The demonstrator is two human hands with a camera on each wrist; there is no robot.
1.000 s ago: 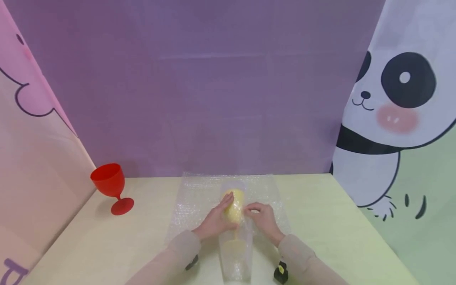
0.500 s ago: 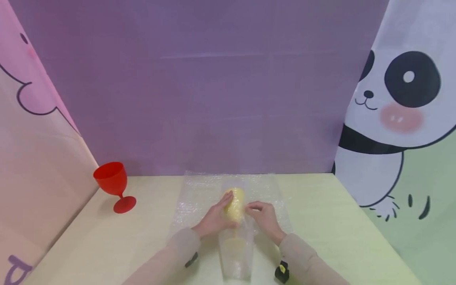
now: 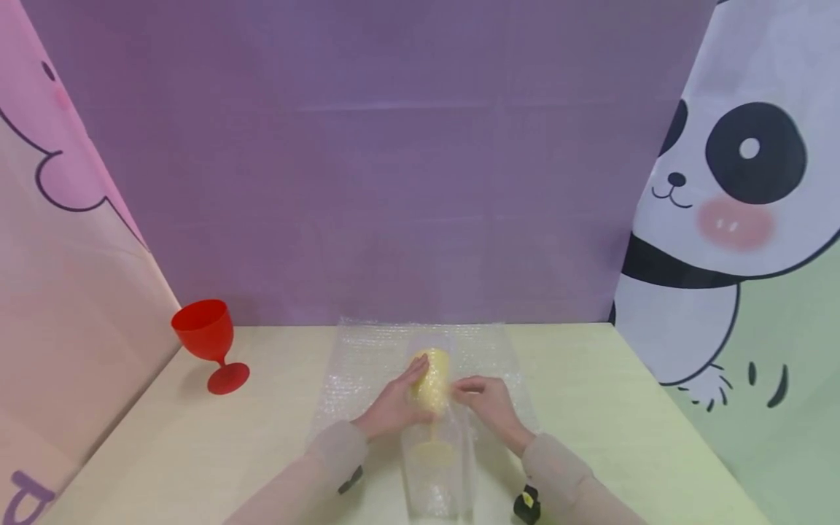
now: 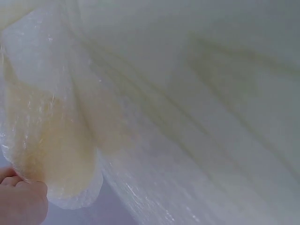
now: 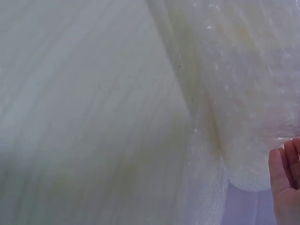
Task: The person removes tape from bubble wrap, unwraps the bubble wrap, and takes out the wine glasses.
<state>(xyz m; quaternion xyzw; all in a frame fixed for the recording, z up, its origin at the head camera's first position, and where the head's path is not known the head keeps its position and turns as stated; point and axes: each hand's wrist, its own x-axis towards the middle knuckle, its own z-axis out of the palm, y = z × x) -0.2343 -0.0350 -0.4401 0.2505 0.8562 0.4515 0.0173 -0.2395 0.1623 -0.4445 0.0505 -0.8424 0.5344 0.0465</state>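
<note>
In the middle of the table a yellow goblet (image 3: 434,383) lies inside clear bubble wrap (image 3: 485,346), its bowl away from me and its foot toward me. My left hand (image 3: 396,405) holds the bowl through the wrap, fingers along its left side and thumb below. On the right of the bowl, my right hand (image 3: 490,401) pinches the wrap with bent fingers. The left wrist view gives the wrapped goblet (image 4: 51,136) close up, with part of a hand (image 4: 23,201) against it. Bubble wrap (image 5: 253,93) and some fingers (image 5: 280,171) appear in the right wrist view.
A red goblet (image 3: 208,339) stands at the back left of the pale table (image 3: 584,408). Behind the table hangs a purple backdrop (image 3: 407,168). Printed side panels close in the left and right, one with a panda (image 3: 695,306). A black device (image 3: 527,503) sits under the right forearm.
The near part of the wrap spreads a little farther right beside the goblet's foot. The right forearm has shifted slightly right, while the left hand keeps its hold. The red goblet stays put.
</note>
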